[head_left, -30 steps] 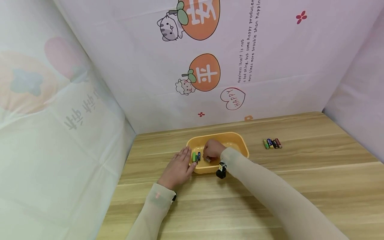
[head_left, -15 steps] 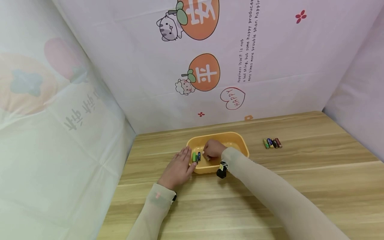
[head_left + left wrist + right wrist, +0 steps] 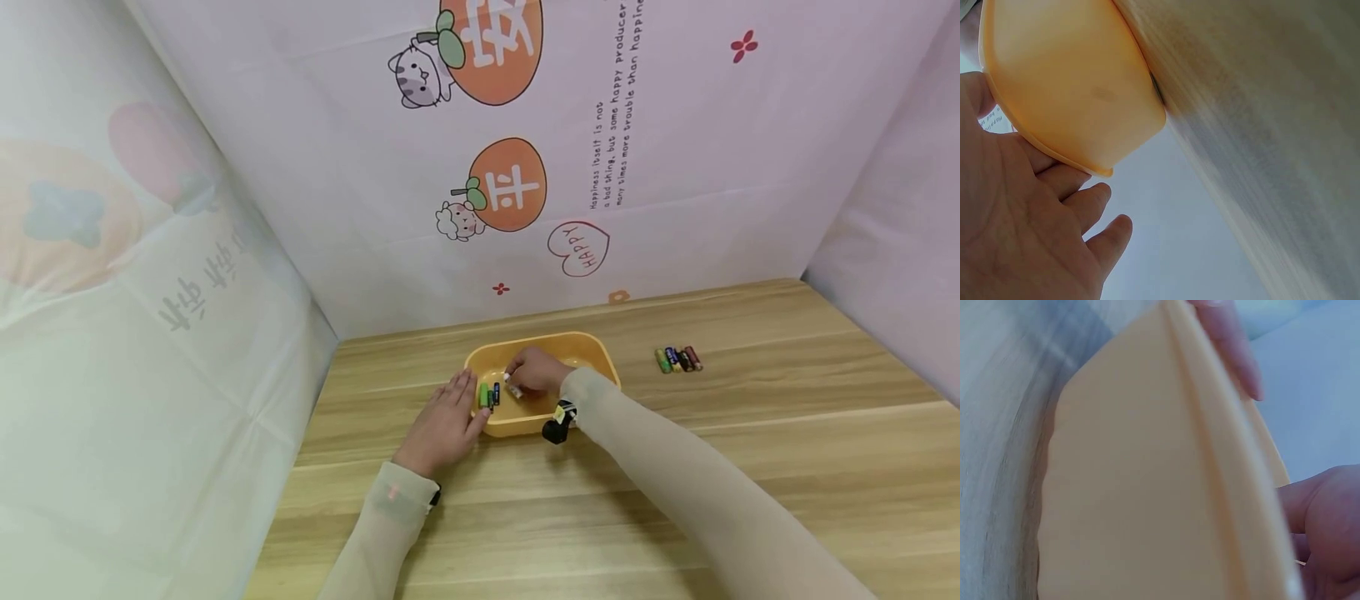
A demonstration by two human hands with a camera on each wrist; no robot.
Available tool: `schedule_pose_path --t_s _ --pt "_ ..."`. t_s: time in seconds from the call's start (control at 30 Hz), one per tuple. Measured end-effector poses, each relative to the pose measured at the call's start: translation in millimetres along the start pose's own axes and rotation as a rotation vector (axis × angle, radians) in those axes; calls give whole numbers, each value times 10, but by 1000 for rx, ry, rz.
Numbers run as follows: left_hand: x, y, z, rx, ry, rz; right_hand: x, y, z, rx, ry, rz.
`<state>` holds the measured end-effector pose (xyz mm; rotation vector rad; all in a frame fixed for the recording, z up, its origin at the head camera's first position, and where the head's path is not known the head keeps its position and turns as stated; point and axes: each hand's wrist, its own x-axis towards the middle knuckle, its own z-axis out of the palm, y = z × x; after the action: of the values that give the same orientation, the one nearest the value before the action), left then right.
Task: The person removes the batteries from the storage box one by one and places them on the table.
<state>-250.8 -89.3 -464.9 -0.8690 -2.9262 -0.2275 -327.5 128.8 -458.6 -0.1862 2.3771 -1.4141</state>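
A yellow plastic bin (image 3: 543, 340) stands on the table. My left hand (image 3: 438, 423) rests on its left end with fingers spread; in the left wrist view, the fingertips (image 3: 1088, 206) lie along the bin's rim. Inside, a green battery (image 3: 483, 395), a blue battery (image 3: 497, 392) and a dark battery (image 3: 491, 400) lie side by side near that hand. My right hand (image 3: 536, 370) reaches into the bin with curled fingers and pinches a small pale battery (image 3: 516, 390), partly hidden under the fingers. In the right wrist view, the bin's wall hides much of the right hand (image 3: 1335, 525).
Several batteries (image 3: 678, 359) lie in a row on the wooden table (image 3: 772, 367), right of the bin. Printed cloth walls (image 3: 675, 208) rise behind the table and at both sides.
My right hand has shifted slightly within the bin, and more of the pale battery shows below its fingers. The left hand stays on the bin's end. The head view has tilted slightly.
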Motion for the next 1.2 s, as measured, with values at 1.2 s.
schedule_pose_path --t_s 1.2 --pt "-3 8 18 6 6 -12 -218 -2 -370 199 -67 -14"
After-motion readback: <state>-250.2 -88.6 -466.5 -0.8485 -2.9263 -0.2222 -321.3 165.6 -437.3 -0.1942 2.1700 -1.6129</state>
